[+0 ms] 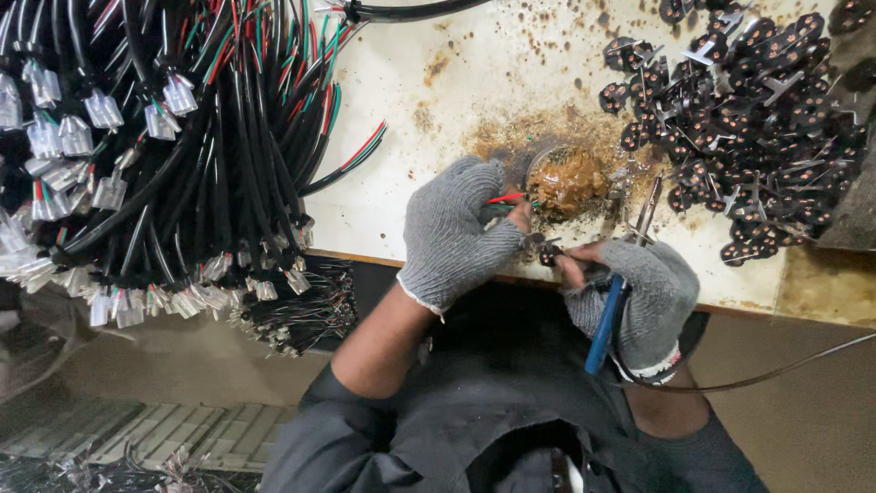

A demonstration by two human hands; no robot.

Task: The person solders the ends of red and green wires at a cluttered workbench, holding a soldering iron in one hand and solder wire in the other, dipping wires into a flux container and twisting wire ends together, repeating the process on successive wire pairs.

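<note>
Head view, looking down at a stained cream desk point(438, 100).

Left hand point(453, 233), in a grey knit glove with bare fingertips, sat at centre frame. Its grip was closed on a thin cable end showing red and green wire cores point(504, 199) at the fingertips.

Right hand point(639, 297), same kind of glove, lay at 4 o'clock from the left hand. Its grip was closed around a soldering iron with a blue handle point(604, 324); the metal shaft point(649, 205) ran up toward 12 o'clock. A thin dark cord trailed from it toward 3 o'clock.

Between the two sets of fingertips sat a small dark plug part point(547, 251), at the desk's near edge; contact with the wires could not be judged.

Just at 12 o'clock from the fingertips: a round tin of brown flux paste point(568, 181), ringed by brown stains.

At 2 o'clock: a heap of black plug inserts with copper contacts and metal pins point(748, 110).

At 9 to 11 o'clock: a large bundle of black cables point(173, 146) with red and green cores and clear white connector housings point(102, 111).

No labels or signs were legible.
</note>
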